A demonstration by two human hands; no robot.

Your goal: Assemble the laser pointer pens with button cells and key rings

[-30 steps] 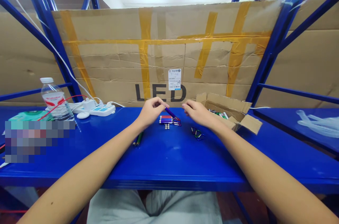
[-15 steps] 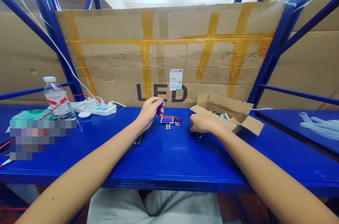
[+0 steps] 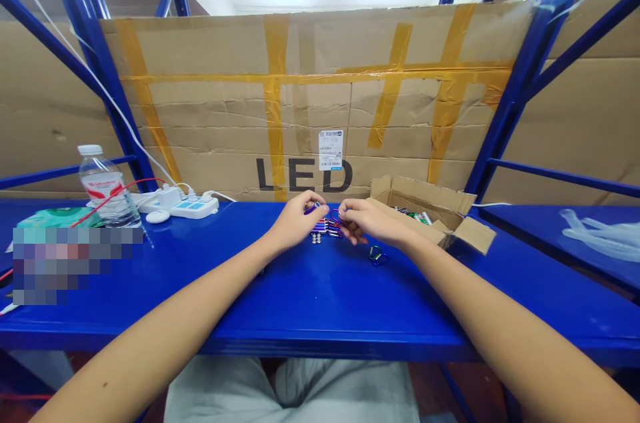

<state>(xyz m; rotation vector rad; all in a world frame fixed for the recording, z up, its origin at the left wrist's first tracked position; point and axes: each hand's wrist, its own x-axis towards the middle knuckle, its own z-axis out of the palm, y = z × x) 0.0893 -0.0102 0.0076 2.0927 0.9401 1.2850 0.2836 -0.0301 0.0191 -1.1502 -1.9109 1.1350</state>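
Note:
My left hand (image 3: 299, 222) is closed on a slim purple metal tube (image 3: 313, 208), most of it hidden by the fingers. Facing it, my right hand (image 3: 361, 218) pinches a small purple carabiner clip (image 3: 335, 214) close to the tube's end. Whether clip and tube touch, I cannot tell. Below both hands lies a row of red and blue metal tubes (image 3: 320, 226) with carabiners on their right ends. Several small silver button-like pieces (image 3: 316, 238) sit just in front of that row. Loose green and blue carabiners (image 3: 377, 254) rest below my right hand.
An open cardboard box (image 3: 425, 200) with more metal tubes stands at right behind my right forearm. A power strip (image 3: 193, 205), a water bottle (image 3: 107, 186) and a green packet (image 3: 60, 217) are at left. A large cardboard sheet (image 3: 225, 123) closes the back of the blue table (image 3: 320, 303).
My right hand has left the loose carabiners and moved left with one purple clip. My left hand has shifted slightly right and down with the tube, so the hands now meet.

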